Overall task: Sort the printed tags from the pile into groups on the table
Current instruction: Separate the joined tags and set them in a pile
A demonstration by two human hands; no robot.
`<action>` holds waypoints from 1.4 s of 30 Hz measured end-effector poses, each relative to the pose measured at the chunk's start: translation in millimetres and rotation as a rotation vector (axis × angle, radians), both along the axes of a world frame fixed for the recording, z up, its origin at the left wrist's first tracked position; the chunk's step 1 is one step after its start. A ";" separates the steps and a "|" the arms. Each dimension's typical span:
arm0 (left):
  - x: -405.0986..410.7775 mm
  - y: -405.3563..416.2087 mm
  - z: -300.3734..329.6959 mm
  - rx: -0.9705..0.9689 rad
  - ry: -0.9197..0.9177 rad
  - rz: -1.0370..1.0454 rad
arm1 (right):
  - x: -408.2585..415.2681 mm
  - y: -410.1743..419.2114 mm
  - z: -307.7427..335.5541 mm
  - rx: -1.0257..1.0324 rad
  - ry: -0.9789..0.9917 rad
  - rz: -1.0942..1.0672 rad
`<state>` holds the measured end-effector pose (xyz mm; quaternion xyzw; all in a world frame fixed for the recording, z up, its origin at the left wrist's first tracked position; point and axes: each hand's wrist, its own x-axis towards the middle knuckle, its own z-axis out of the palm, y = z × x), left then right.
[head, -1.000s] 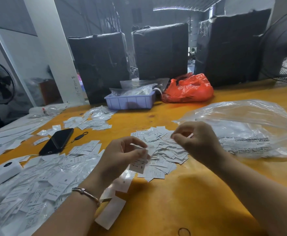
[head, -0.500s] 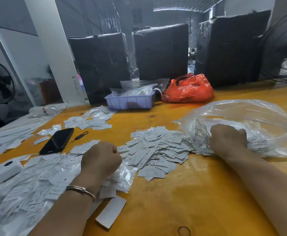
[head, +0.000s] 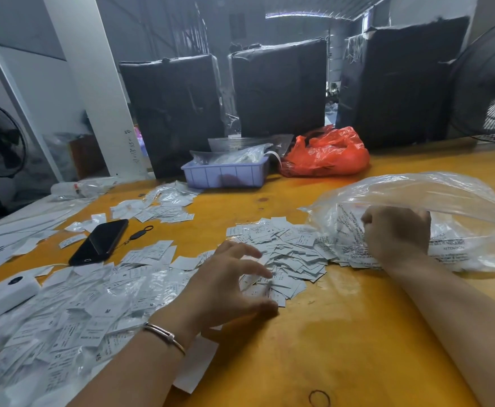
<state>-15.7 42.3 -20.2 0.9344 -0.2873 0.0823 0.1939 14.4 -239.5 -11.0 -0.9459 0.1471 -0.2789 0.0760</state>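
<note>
Left hand point(head: 225, 289): fingers point(head: 250, 254) spread and lightly bent, hovering over the near edge of the loose pile of printed tags point(head: 284, 254) on the yellow table point(head: 343, 333); nothing held. One bracelet point(head: 165, 336) on that wrist.

Right hand point(head: 395, 233): fingers curled under at the mouth of the clear plastic bag point(head: 445, 212); whether they grip the film or tags inside, I cannot tell. Tags show through the bag just beside the knuckles.

Tags too many to count. Three spreads observed: the central pile under the left fingertips, bagged tags point(head: 73, 318) to the left of the left wrist, and a smaller group point(head: 158, 207) beyond.

Other items, one each: black phone point(head: 99, 242), lavender tray point(head: 225, 171), red plastic bag point(head: 325, 154), rubber band point(head: 319, 398). Three black-wrapped bundles point(head: 278, 86) behind.
</note>
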 end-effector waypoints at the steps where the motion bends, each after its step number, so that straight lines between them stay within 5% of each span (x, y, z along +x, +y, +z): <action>1: 0.0 -0.5 0.1 0.008 0.008 -0.001 | -1.6 2.1 1.1 0.022 -0.047 0.020; 6: 0.7 -0.1 -0.1 0.000 -0.002 0.000 | -10.3 24.3 4.7 0.277 -0.143 0.247; 10: -0.1 -3.6 -1.2 -0.089 -0.063 0.010 | -28.9 55.1 5.7 0.436 -0.013 0.695; 14: -1.0 -3.5 1.7 -0.374 0.047 0.049 | -39.3 78.0 4.8 0.254 0.065 0.945; 18: -1.3 -3.0 3.3 -0.400 0.110 0.033 | -42.3 80.3 2.3 0.324 0.061 1.082; 28: 1.5 -1.0 5.3 -0.539 0.101 0.207 | -34.9 79.6 -3.3 0.462 0.011 0.886; 36: 3.0 9.5 6.1 -0.766 0.104 0.333 | -20.1 54.3 -2.5 0.584 -0.138 0.410; 42: 1.8 6.8 5.0 -0.726 0.086 0.307 | -14.8 26.1 7.8 0.419 -0.123 0.189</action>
